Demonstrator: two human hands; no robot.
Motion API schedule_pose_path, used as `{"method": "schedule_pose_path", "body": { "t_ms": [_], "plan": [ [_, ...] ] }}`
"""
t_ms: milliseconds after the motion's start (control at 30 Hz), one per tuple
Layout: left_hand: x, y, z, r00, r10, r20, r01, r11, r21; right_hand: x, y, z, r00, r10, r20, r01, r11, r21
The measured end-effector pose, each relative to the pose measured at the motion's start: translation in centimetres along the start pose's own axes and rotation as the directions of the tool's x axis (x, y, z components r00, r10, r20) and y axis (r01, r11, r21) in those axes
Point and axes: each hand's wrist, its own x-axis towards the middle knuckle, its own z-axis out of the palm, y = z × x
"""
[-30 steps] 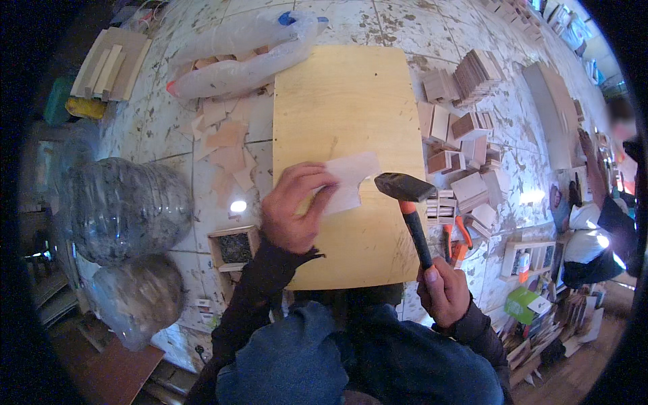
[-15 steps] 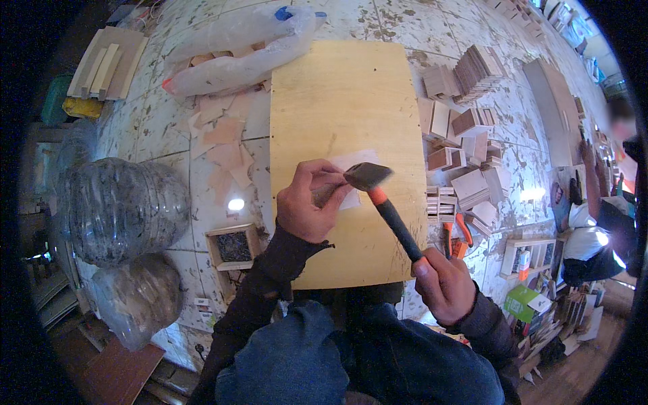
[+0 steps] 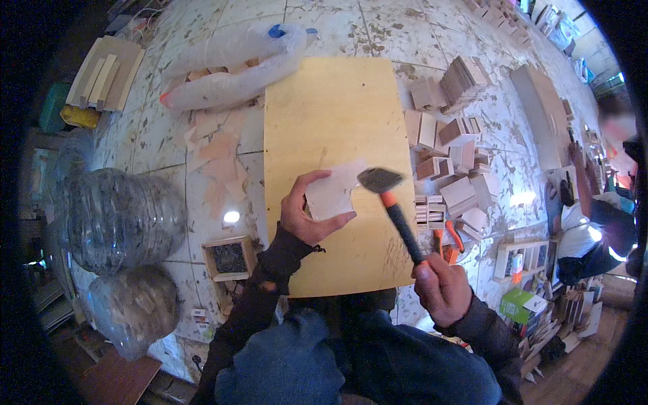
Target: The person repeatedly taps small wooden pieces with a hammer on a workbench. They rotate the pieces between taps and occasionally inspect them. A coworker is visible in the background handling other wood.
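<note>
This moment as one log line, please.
Left hand: spread around pale flat thin piece, grip unclear | Right hand: gripping dark-headed, black-and-orange-handled hammer | Beneath: yellow rectangular wooden board

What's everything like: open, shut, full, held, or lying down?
Hammer: held in the right hand.
Left hand: open, spread around the pale piece.
Yellow board: scuffed.
Small wooden box: open-topped, with dark bits inside.
Clear plastic bag: lying down, with brown pieces inside.
</note>
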Motion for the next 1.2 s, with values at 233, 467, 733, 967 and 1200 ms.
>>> {"method": "schedule_pose_path", "body": {
  "t_ms": [233, 467, 733, 967, 1200],
  "plan": [
    [0.0, 0.1, -0.1, 0.998, 0.053, -0.031, -0.051, 0.996, 0.074, 1.2, -1.2, 0.7, 0.97, -0.243, -0.03, 0.244, 0.946, 0.212],
    [0.0, 0.2, -0.1, 1.0, 0.02, 0.005, -0.02, 0.999, 0.048, 0.7, 0.2, 1.7, 0.975, -0.175, -0.136, 0.181, 0.983, 0.035],
    [-0.4, 0.3, -0.4, 0.998, -0.054, -0.011, 0.054, 0.998, 0.023, 2.7, 6.4, 4.7, 0.961, 0.02, -0.276, -0.081, 0.974, -0.212],
    [-2.4, 3.8, -0.5, 0.98, -0.141, 0.137, 0.171, 0.956, -0.24, 2.5, 8.6, 4.2, 0.863, -0.198, -0.464, -0.051, 0.881, -0.47],
    [-3.3, 3.3, 1.8, 0.899, -0.195, 0.392, 0.363, 0.833, -0.417, 3.1, 9.9, 3.6, 0.971, 0.157, -0.18, -0.07, 0.908, 0.412]
  ]
}}
